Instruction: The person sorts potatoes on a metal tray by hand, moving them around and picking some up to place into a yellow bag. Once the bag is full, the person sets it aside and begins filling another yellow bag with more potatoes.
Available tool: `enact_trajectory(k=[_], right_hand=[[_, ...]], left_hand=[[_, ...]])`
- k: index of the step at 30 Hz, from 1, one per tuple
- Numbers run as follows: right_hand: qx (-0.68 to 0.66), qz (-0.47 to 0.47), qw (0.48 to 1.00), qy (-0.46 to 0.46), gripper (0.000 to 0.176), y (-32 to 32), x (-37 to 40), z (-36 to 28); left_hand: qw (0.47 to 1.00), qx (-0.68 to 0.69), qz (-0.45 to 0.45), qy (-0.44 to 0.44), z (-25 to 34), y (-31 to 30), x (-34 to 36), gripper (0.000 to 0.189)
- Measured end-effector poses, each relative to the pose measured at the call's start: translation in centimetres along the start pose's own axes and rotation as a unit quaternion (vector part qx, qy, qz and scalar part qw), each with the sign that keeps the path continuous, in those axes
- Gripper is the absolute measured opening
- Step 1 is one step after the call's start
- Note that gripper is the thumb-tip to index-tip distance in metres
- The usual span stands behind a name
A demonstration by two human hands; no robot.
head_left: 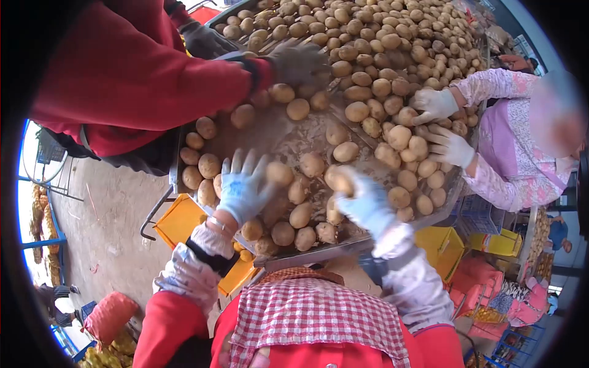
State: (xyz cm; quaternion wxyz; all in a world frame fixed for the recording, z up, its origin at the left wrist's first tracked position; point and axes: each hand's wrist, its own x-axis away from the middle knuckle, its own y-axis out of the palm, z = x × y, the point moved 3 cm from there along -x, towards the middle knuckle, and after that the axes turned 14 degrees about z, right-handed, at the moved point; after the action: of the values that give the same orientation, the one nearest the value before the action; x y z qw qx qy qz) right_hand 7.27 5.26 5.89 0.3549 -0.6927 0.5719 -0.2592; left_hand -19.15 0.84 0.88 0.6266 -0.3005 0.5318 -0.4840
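My left hand (243, 187), in a light blue and white glove, is spread with its fingers apart over potatoes near the table's front left edge. A potato (280, 173) lies just right of its fingertips. My right hand (363, 199), gloved alike and a little blurred, has its fingers around a potato (339, 180) at the front middle. Several loose potatoes (300, 216) lie on the dusty table (288, 136) between my two hands. More potatoes line the front edge.
A big heap of potatoes (392, 43) covers the far side. At the left a person in red (141, 73) reaches across with dark gloves. Another person's gloved hands (451, 147) touch potatoes at the right. Yellow crates (178, 221) stand below the table edge.
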Motion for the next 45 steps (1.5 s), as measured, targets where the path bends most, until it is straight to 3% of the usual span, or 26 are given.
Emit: enact_trajectory(k=[2, 4, 5, 6, 8, 10, 12, 13, 15, 17, 18, 19, 20, 21, 23, 24, 26, 34, 36, 37, 38, 40, 41, 42, 44, 45], right_hand=[[0.011, 0.203, 0.979, -0.019, 0.052, -6.0, 0.3, 4.9], [0.005, 0.289, 0.950, 0.119, 0.054, -10.6, 1.2, 14.1], [0.148, 0.296, 0.932, 0.148, 0.055, -12.2, 1.8, 17.2], [0.121, 0.274, 0.940, 0.163, 0.056, -12.1, 1.9, 18.3], [0.216, 0.130, 0.947, 0.201, 0.055, -11.0, 1.6, 16.1], [0.153, 0.102, 0.978, 0.095, 0.052, -7.6, 1.1, 14.8], [-0.012, 0.082, 0.996, 0.034, 0.045, -5.8, 1.9, 11.6], [-0.202, 0.009, 0.934, 0.293, 0.046, -6.3, 2.8, 8.6], [-0.312, 0.081, 0.902, 0.287, 0.049, -7.8, 3.9, 9.1], [-0.412, 0.181, 0.834, 0.321, 0.054, -9.2, 5.6, 10.3], [-0.355, 0.179, 0.865, 0.304, 0.043, -9.6, 6.6, 13.6], [-0.144, 0.191, 0.950, 0.202, 0.039, -10.1, 7.2, 15.5], [0.075, 0.192, 0.975, 0.087, 0.038, -10.2, 7.4, 16.1], [0.074, 0.194, 0.974, 0.089, 0.038, -10.3, 6.8, 13.8], [0.314, 0.000, 0.937, 0.154, 0.049, -9.2, 5.9, 9.8], [0.352, -0.086, 0.921, 0.146, 0.062, -8.0, 5.5, 9.0], [0.422, -0.185, 0.876, 0.141, 0.061, -5.3, 4.9, 7.4], [0.434, -0.198, 0.868, 0.140, 0.058, -5.3, 4.4, 7.9], [0.004, -0.054, 0.977, 0.206, 0.044, -7.7, 5.9, 11.6], [-0.310, 0.013, 0.915, 0.259, 0.044, -8.7, 7.3, 11.9], [-0.403, 0.025, 0.865, 0.300, 0.057, -10.5, 9.0, 13.1], [-0.510, 0.054, 0.807, 0.293, 0.067, -12.7, 12.6, 12.2], [-0.563, 0.039, 0.762, 0.318, 0.069, -12.0, 14.9, 13.6], [-0.611, 0.031, 0.715, 0.339, 0.071, -11.6, 17.2, 14.9], [-0.549, 0.036, 0.747, 0.373, 0.074, -11.1, 21.1, 15.6], [-0.540, 0.036, 0.737, 0.405, 0.071, -10.7, 23.3, 16.4]], left_hand=[[1.000, 0.017, -0.013, 0.009, 0.5, -1.0, 2.1, 0.064], [0.998, 0.042, -0.036, 0.036, 0.7, -2.3, 3.1, 0.057], [0.993, 0.079, -0.027, 0.081, 0.5, -2.9, 2.9, 0.050], [0.993, 0.081, -0.028, 0.083, 1.0, -3.0, 2.0, 0.050], [0.970, 0.241, 0.016, -0.037, 2.6, -2.9, -1.4, 0.045], [0.980, 0.197, -0.005, -0.006, 5.5, -0.8, -5.1, 0.047], [0.987, 0.072, 0.111, 0.086, 7.3, 2.5, -6.9, 0.055], [0.987, 0.074, 0.112, 0.088, 7.6, 2.5, -6.4, 0.055], [0.992, 0.115, -0.032, 0.044, 7.7, 2.8, -3.9, 0.062], [0.992, 0.078, -0.048, 0.085, 6.5, 1.1, -1.4, 0.062], [0.990, 0.040, -0.063, 0.122, 5.9, 0.1, 0.2, 0.063], [0.990, 0.038, -0.065, 0.122, 5.1, -0.9, 1.8, 0.063], [0.991, 0.033, -0.087, 0.100, 4.2, -1.6, 3.2, 0.060], [0.990, 0.027, -0.109, 0.080, 3.8, -2.2, 3.7, 0.056], [0.990, 0.053, -0.124, 0.036, 4.2, -2.8, 3.1, 0.057], [0.987, 0.080, -0.137, -0.010, 4.8, -2.8, 2.7, 0.058], [0.989, 0.112, -0.079, 0.061, 9.1, -2.5, 1.0, 0.063], [0.982, 0.114, -0.052, 0.144, 10.8, 1.0, 3.4, 0.070], [0.982, 0.060, -0.102, 0.145, 10.3, -1.8, 4.0, 0.068], [0.976, 0.008, -0.158, 0.149, 10.3, -2.4, 4.2, 0.065], [0.981, 0.007, -0.175, 0.079, 10.2, -2.1, 3.9, 0.051], [0.957, -0.020, -0.290, -0.013, 11.2, -3.1, 0.3, 0.039], [0.991, 0.031, -0.127, -0.011, 11.4, -1.9, -0.2, 0.033], [0.996, 0.053, -0.064, 0.032, 12.5, -1.2, -2.3, 0.040], [0.977, 0.107, 0.111, 0.147, 14.7, 1.9, -5.5, 0.050], [0.982, 0.075, 0.076, 0.158, 15.7, 3.8, -5.8, 0.053]])
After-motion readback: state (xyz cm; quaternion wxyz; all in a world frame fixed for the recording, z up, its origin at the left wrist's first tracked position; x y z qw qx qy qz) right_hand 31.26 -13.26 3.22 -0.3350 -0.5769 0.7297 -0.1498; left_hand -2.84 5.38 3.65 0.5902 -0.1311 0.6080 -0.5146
